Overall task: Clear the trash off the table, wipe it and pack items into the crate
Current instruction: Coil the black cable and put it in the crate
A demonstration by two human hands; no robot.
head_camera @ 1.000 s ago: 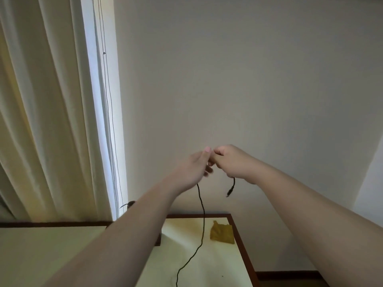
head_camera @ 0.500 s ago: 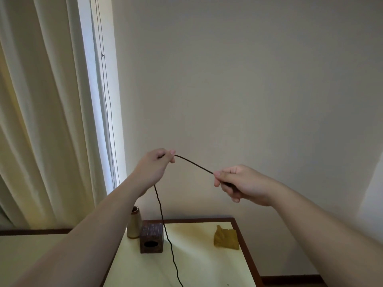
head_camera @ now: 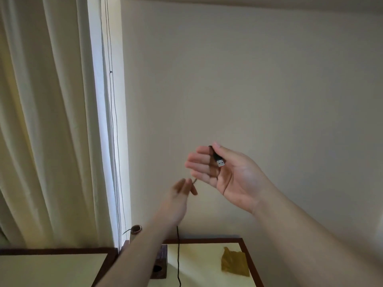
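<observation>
Right hand (head_camera: 234, 177) raised before the wall, palm toward the camera; grip is thumb against forefinger, pinching the black cable (head_camera: 178, 257) just behind its USB plug (head_camera: 219, 160). Other fingers lie straight and loosely fanned. Plug's long axis runs diagonally, metal end pointing down and to the right across the palm; the cord leaves the pinch upward, passes behind the fingers and comes out below them toward the left hand (head_camera: 181, 195). Left hand is motion-blurred; cord runs by its fingertips, but whether they pinch it or only guide it I cannot tell. From there the cable hangs near vertical onto the tabletop (head_camera: 199, 272) and runs off the bottom of the view. Judgement: looks like the cable is being gathered for packing, coiling barely begun. On the tabletop: a crumpled yellow cloth (head_camera: 235, 262) near the right edge, a dark wooden block (head_camera: 160, 266) and a small pale cylinder (head_camera: 135, 230) at the back left corner. No crate in view; wiping and packing seem largely left to do.
</observation>
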